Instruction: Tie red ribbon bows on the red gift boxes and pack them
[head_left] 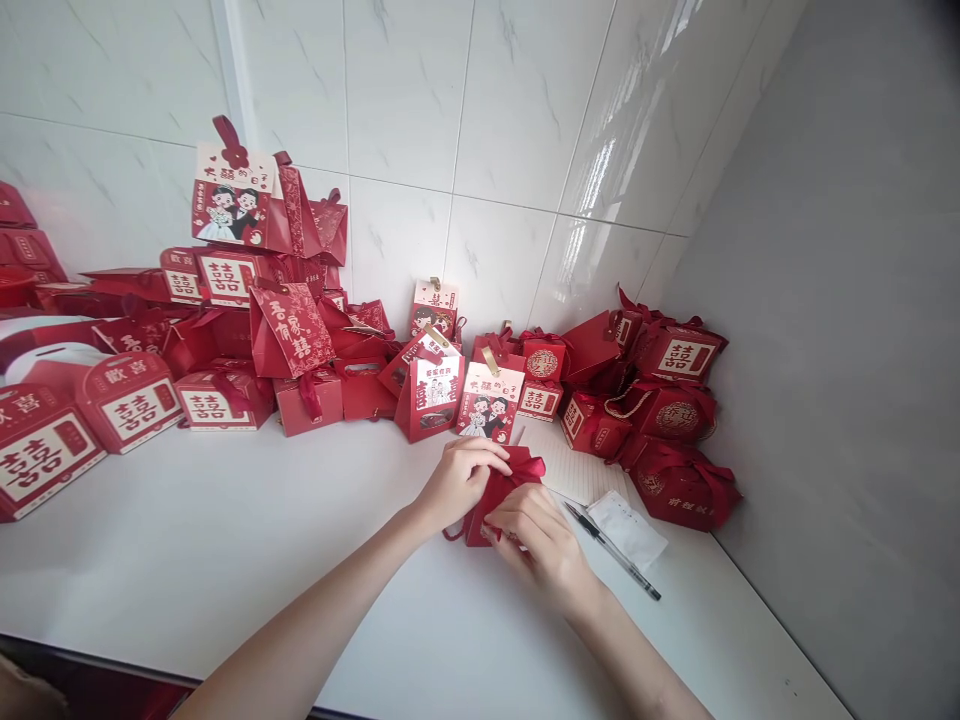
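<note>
A small red gift box (pixel 478 527) stands on the white table in front of me, partly covered by both hands. A red ribbon (pixel 531 468) forms a loop at its top. My left hand (pixel 466 475) rests at the box's upper left, fingers bent and pressed on the ribbon near the knot. Lower on the right side, my right hand (pixel 536 535) has its fingers closed in a pinch at the box's front, with a bit of red ribbon showing at the fingertips. A red cord loop sticks out at the box's lower left. The knot itself is mostly hidden.
Red boxes with white labels (pixel 225 408) are piled along the tiled wall at the left. More boxes with ribbons (pixel 679 410) are stacked at the right. A lined notebook (pixel 574 462), a pen (pixel 611 550) and a crumpled white packet (pixel 628 530) lie right of my hands.
</note>
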